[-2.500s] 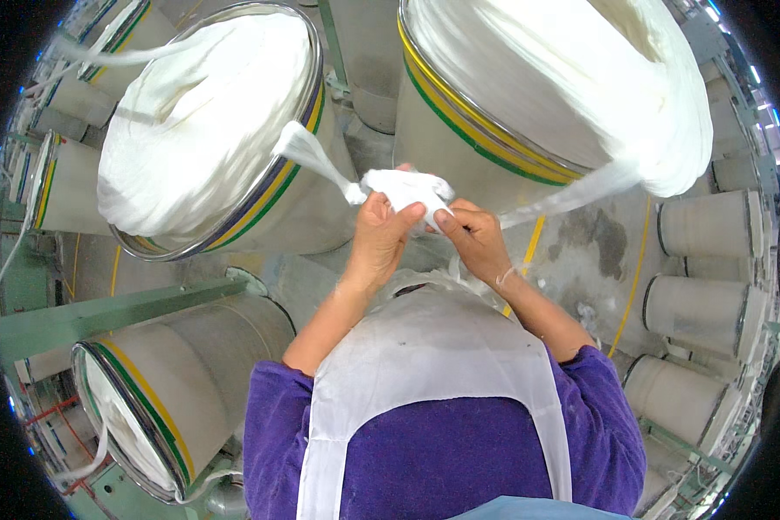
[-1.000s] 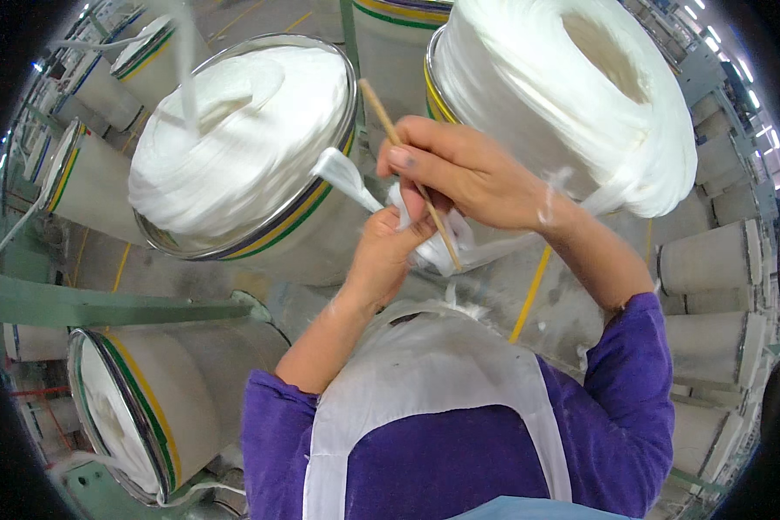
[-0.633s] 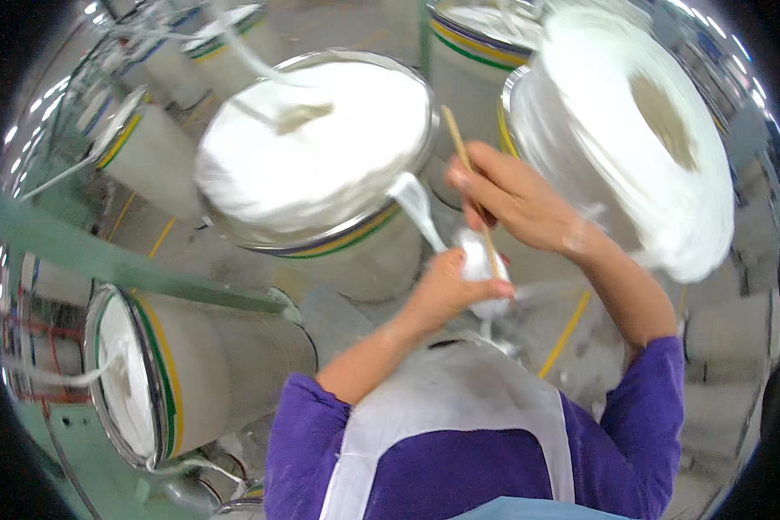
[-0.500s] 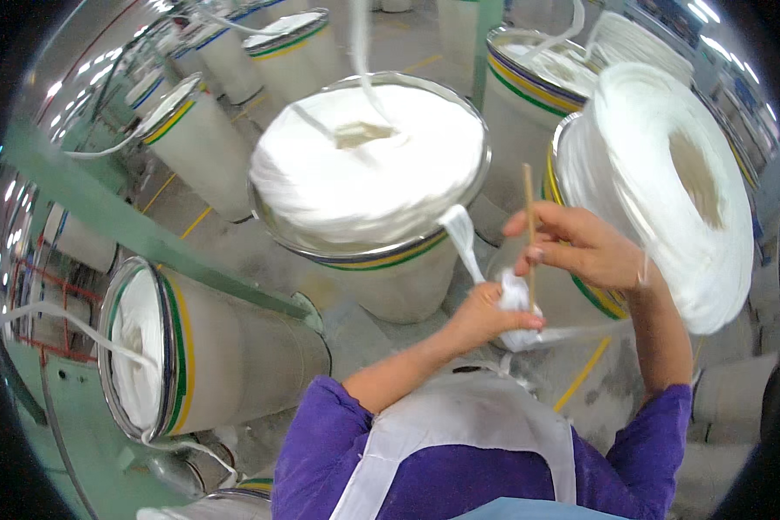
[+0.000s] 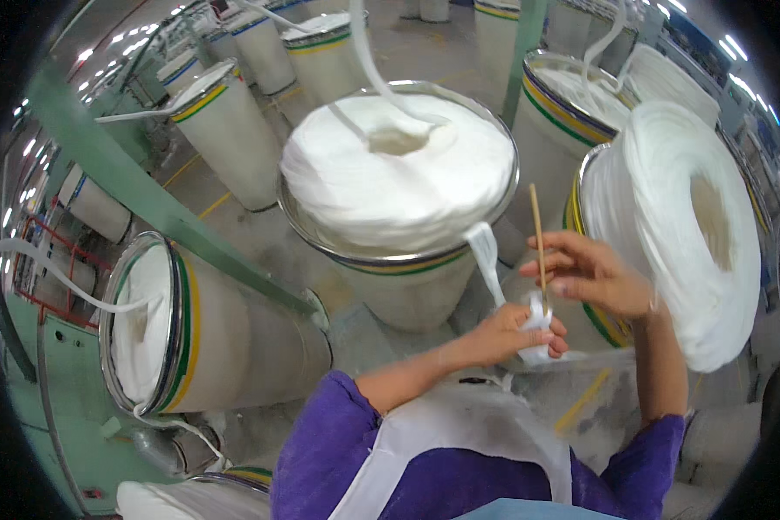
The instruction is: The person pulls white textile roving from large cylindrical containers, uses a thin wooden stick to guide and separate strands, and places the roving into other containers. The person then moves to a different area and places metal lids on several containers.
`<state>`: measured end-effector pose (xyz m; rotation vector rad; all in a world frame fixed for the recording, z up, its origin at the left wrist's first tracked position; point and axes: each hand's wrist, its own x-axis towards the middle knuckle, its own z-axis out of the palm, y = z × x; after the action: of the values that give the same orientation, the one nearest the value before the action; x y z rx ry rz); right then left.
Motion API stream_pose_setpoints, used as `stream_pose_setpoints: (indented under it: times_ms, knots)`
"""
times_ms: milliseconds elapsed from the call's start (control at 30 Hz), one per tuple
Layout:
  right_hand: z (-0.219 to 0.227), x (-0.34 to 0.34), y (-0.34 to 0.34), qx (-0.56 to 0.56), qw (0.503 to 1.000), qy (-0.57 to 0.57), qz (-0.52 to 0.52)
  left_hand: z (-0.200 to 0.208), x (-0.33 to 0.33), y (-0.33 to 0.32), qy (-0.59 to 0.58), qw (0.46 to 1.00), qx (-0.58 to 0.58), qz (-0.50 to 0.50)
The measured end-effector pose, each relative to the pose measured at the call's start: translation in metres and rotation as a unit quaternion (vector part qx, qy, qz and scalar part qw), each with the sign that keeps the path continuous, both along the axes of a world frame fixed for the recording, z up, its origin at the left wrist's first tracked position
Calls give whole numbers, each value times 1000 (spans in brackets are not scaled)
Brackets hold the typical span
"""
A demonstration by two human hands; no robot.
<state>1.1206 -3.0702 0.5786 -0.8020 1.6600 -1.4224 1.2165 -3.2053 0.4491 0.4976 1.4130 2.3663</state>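
My left hand (image 5: 510, 334) is closed on a bunched end of white fibre sliver (image 5: 536, 322), with the lower end of a thin wooden stick (image 5: 538, 232) set against the fibre. My right hand (image 5: 605, 276) is bent around the stick's middle, its thumb and fingers on either side of it. From the rim of the middle can (image 5: 381, 290), a flat strip of sliver (image 5: 487, 260) runs down to my left hand. A thick coil of white sliver (image 5: 399, 178) fills that can, heaped above its metal rim.
A large sliver coil (image 5: 667, 234) bulges out of the can at my right. At left, another can (image 5: 243, 329) leans beside a slanting green bar (image 5: 173, 195). Behind stand several more cans, with sliver strands (image 5: 368, 56) rising from some. Yellow lines (image 5: 585, 400) mark the floor.
The view has shifted, so the cans appear farther right. The stick leans more to the left at its top. My left fingers are wrapped further around the fibre, and less of it shows.
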Motion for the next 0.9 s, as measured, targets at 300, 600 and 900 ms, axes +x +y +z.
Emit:
stream_pose_setpoints:
  times_ms: [300, 600, 900]
  knots:
    - [-30, -16, 6, -32, 996, 86, 19, -4, -2, 6, -65, 998, 21, 3]
    - [-26, -10, -5, 81, 977, 195, 25, -9, -12, 10, -57, 998, -3, 14]
    - [-40, -12, -4, 94, 977, 190, -2, -10, -9, 15, -85, 996, -2, 40]
